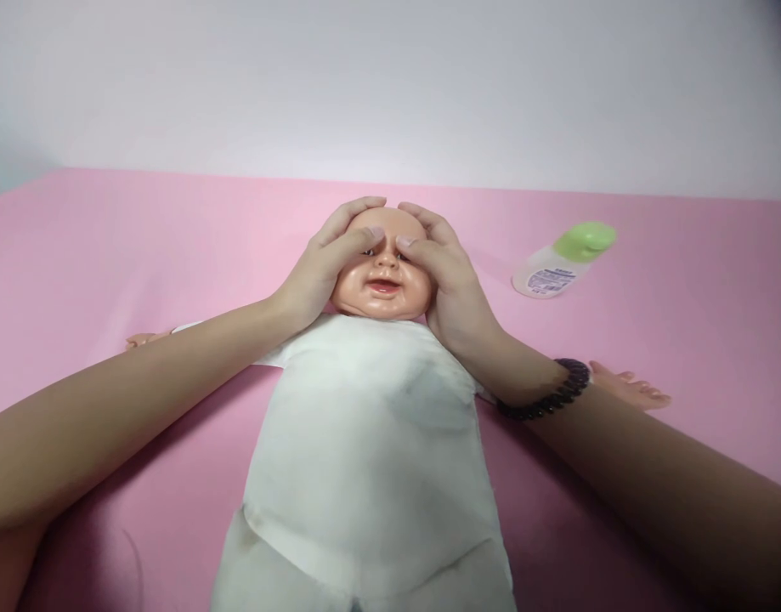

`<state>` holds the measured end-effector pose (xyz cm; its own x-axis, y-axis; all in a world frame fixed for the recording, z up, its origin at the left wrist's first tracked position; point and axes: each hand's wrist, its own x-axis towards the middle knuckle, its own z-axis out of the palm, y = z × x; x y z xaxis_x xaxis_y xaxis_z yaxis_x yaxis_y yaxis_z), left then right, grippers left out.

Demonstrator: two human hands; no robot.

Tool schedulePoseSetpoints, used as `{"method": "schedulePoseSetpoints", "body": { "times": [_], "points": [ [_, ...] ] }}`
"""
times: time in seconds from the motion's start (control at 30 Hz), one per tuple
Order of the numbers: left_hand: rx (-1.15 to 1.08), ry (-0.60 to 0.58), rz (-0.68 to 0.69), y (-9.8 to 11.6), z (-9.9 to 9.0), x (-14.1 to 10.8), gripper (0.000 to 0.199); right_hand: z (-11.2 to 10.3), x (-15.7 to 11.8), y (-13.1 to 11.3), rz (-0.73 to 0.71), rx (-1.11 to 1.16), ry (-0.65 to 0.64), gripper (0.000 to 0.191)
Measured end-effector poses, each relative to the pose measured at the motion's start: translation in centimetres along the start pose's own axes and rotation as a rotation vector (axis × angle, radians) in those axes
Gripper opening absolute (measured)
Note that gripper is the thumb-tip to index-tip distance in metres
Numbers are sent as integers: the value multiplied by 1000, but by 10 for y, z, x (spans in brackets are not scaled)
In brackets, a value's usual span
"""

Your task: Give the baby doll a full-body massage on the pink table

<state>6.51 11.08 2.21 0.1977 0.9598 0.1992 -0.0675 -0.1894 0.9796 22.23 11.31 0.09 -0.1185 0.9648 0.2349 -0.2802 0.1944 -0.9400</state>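
Observation:
A baby doll (377, 450) with a white cloth body and a hard plastic head lies on its back, its head at the far end. My left hand (323, 268) is cupped round the left side of the head, its thumb on the brow by one eye. On the other side my right hand (454, 276) curves round the head in the same way, the thumb beside the nose and over the other eye. Both sets of fingers reach up toward the crown. The doll's mouth and chin show between my wrists, while its arms are partly hidden under my forearms.
A white bottle (546, 272) with a green cap stands tilted-looking to the right of the doll's head. Everything rests on a pink surface (696, 297). Behind its far edge rises a pale wall (390, 85). A dark coil band (556, 395) circles my right wrist.

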Motion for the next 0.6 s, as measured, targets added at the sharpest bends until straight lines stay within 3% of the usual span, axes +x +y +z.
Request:
{"method": "schedulePoseSetpoints", "body": {
  "times": [0.23, 0.6],
  "points": [
    [-23, -6, -28, 1, -1, -6, 52, -1, 2, 1, 24, 19, 9, 40],
    [45, 13, 7, -5, -1, 1, 41, 3, 2, 0, 19, 50, 31, 31]
  ]
}}
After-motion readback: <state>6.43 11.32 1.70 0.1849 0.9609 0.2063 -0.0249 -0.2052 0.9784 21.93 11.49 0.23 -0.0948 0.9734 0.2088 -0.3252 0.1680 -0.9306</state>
